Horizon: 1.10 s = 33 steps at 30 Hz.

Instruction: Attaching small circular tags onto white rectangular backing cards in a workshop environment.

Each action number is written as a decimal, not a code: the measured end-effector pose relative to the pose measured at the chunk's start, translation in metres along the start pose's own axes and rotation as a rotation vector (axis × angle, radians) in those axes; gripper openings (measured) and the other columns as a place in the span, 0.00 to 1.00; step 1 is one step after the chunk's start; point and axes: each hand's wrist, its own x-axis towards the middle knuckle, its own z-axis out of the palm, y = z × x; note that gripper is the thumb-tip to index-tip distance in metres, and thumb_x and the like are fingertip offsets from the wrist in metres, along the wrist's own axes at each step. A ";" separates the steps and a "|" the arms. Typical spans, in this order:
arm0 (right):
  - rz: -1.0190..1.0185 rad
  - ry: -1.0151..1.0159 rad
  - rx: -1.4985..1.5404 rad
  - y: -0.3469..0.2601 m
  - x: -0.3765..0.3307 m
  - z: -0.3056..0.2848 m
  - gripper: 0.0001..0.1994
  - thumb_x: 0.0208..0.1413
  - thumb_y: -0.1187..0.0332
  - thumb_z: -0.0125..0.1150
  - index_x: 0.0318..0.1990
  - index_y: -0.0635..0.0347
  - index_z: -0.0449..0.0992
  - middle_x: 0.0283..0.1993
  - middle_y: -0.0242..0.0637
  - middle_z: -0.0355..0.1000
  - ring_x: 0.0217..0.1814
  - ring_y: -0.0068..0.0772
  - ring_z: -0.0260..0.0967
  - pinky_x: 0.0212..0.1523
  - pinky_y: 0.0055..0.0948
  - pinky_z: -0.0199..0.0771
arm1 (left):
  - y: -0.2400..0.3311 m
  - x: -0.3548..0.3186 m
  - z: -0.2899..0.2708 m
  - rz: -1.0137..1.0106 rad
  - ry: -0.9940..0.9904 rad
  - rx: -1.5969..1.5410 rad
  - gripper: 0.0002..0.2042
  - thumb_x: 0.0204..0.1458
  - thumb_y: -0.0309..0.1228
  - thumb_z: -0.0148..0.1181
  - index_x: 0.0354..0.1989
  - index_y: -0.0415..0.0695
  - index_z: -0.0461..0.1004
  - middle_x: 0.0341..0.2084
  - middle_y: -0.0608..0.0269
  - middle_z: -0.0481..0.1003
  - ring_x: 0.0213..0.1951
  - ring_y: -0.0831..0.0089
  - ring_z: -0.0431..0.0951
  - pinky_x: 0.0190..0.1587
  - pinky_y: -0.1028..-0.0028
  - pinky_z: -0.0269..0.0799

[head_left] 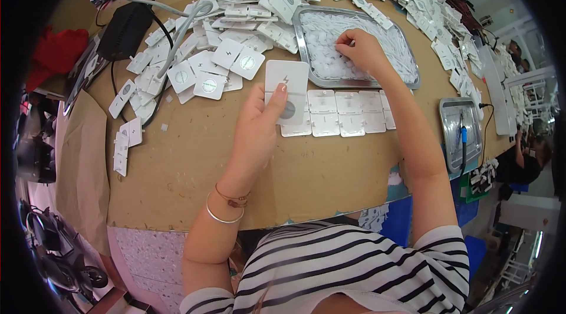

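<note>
My left hand [259, 116] is closed around a white rectangular plastic panel [287, 72], with the thumb pressed on its front. The panel has a small lightning mark and a grey oval, and is held upright above the table. Over a metal tray [342, 83] my right hand [361, 50] reaches in with thumb and fingertips pinched together. Small translucent white pieces [324, 57] fill the tray's left part, and long thin white pieces [383, 34] lie at its right. What the right fingertips pinch is too small to make out. A row of white panels [351, 113] lies just below the tray.
A large heap of white panels [247, 13] covers the table's back and left. A black box [125, 31] with cables stands at the left. At the right, a smaller metal tray [451, 137] holds a blue-and-black pen-like tool [464, 137]. Brown board [194, 196] covers the table.
</note>
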 end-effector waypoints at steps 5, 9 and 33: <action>-0.004 0.082 0.097 -0.011 -0.015 -0.005 0.07 0.48 0.71 0.61 0.35 0.62 0.76 0.28 0.34 0.72 0.28 0.19 0.67 0.30 0.20 0.68 | 0.006 -0.002 0.001 -0.073 0.018 0.216 0.14 0.55 0.37 0.54 0.38 0.38 0.66 0.29 0.66 0.69 0.30 0.82 0.67 0.35 0.81 0.63; -0.116 0.026 0.640 -0.034 -0.054 -0.007 0.08 0.50 0.74 0.58 0.38 0.65 0.75 0.30 0.34 0.73 0.30 0.20 0.67 0.34 0.20 0.69 | -0.007 -0.003 -0.011 -0.070 -0.065 -0.078 0.18 0.57 0.41 0.44 0.41 0.35 0.66 0.28 0.63 0.69 0.29 0.77 0.69 0.33 0.78 0.67; 0.113 0.046 0.941 -0.093 -0.134 0.028 0.12 0.49 0.71 0.63 0.37 0.62 0.66 0.36 0.33 0.68 0.31 0.15 0.64 0.31 0.19 0.71 | -0.009 -0.014 0.008 -0.087 -0.283 0.119 0.15 0.59 0.33 0.42 0.43 0.31 0.68 0.34 0.57 0.74 0.34 0.73 0.77 0.34 0.75 0.76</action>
